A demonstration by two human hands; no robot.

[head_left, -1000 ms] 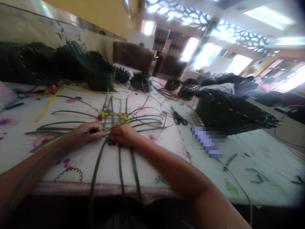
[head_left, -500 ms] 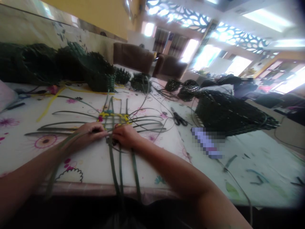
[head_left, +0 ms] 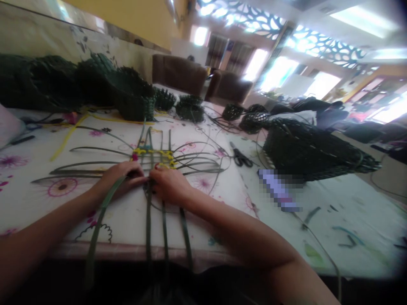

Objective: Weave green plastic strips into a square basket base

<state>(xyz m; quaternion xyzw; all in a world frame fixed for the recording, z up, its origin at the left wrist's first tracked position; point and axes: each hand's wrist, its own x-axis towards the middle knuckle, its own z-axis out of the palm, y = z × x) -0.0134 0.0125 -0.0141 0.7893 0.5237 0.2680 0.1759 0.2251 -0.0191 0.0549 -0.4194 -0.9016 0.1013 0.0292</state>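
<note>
A flat woven mat of dark green strips with yellow crossings (head_left: pixel 152 157) lies on the flowered tablecloth (head_left: pixel 38 192), its loose ends fanning out on all sides. My left hand (head_left: pixel 122 176) and my right hand (head_left: pixel 168 184) meet at the mat's near edge, fingers curled and pinching the green strips. Three strips (head_left: pixel 163 231) run from my hands over the table's near edge. One more strip (head_left: pixel 98 224) curves from my left hand down to the left.
Black scissors (head_left: pixel 241 157) lie to the right of the mat. A large dark woven basket (head_left: pixel 311 152) lies on its side at the right. Several finished green baskets (head_left: pixel 79 84) line the back left. A yellow strip (head_left: pixel 65 137) lies at the left, scraps at the right.
The strip by my left hand has swung right, nearer the others. Both hands stay at the mat's near edge, shifted slightly toward me.
</note>
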